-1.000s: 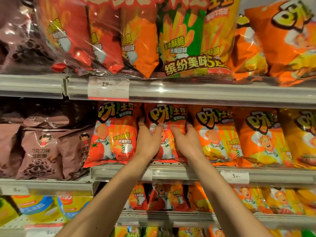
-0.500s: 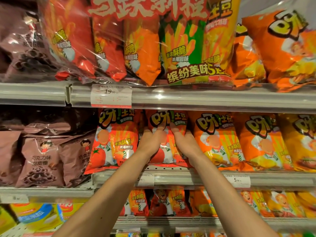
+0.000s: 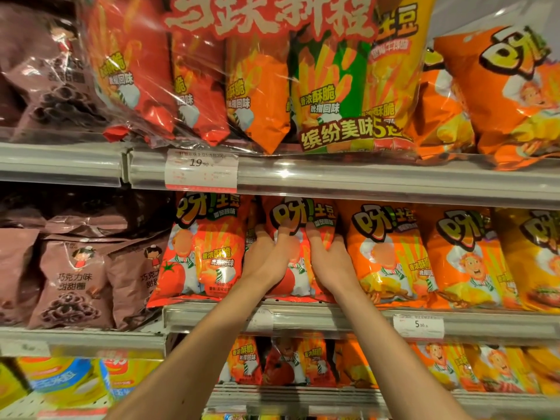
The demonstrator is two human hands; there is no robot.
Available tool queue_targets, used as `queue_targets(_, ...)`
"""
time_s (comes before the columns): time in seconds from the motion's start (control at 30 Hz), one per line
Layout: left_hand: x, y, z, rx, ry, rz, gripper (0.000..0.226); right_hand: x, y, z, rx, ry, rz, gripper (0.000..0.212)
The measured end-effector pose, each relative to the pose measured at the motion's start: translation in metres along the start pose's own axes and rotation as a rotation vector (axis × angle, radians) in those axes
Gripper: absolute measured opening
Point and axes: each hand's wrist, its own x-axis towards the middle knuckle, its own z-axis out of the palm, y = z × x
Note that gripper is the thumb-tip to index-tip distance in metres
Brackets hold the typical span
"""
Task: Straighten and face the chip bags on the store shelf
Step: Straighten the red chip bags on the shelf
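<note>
Grip, left hand (image 3: 268, 257): fingers straight and pointing up, palm laid flat on the front of the red chip bag (image 3: 298, 247); thumb spread toward the middle of the bag. Nothing is clasped.
Grip, right hand (image 3: 328, 257): fingers straight, pressed on the bag's right half; fingertips reach its right edge, where it meets the orange chip bag (image 3: 389, 253).
Red chip bag, place: upright on the middle shelf (image 3: 333, 318), second red bag from the left, front facing out, yellow lettering showing above the fingers.
Neighbour, left: a second red bag (image 3: 203, 253) with a tomato print, just beside, tilted a little, its bottom corner over the shelf lip.
Neighbours, right: orange bags, then yellow, in one row, fronts out.
Upper shelf: large clear multipack (image 3: 242, 71) of assorted bags, overhanging the edge; price tag (image 3: 201, 171) reading 19.90 beneath it.
Middle shelf, far left: brown chocolate-ring bags (image 3: 72, 280), leaning.
Lower shelf: smaller red and orange bags; price tag (image 3: 418, 325) reading 5.90 above them.
</note>
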Motion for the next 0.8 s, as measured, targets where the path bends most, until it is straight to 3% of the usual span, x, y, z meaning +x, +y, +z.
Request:
queue_targets(0.57, 0.004, -0.007, 0.008, -0.145, -0.032, 0.002, 0.077, -0.007, 0.005, 0.0, -0.011, 0.022, -0.059, 0.081)
queue_targets(0.7, -0.003, -0.009, 0.008, -0.127, 0.081, 0.128, 0.063, -0.011, 0.006, -0.003, 0.01, 0.045, -0.174, 0.075)
queue_targets(0.8, -0.002, -0.015, 0.013, -0.112, 0.08, 0.216, 0.052, -0.012, 0.009, -0.005, -0.086, 0.059, -0.292, 0.062)
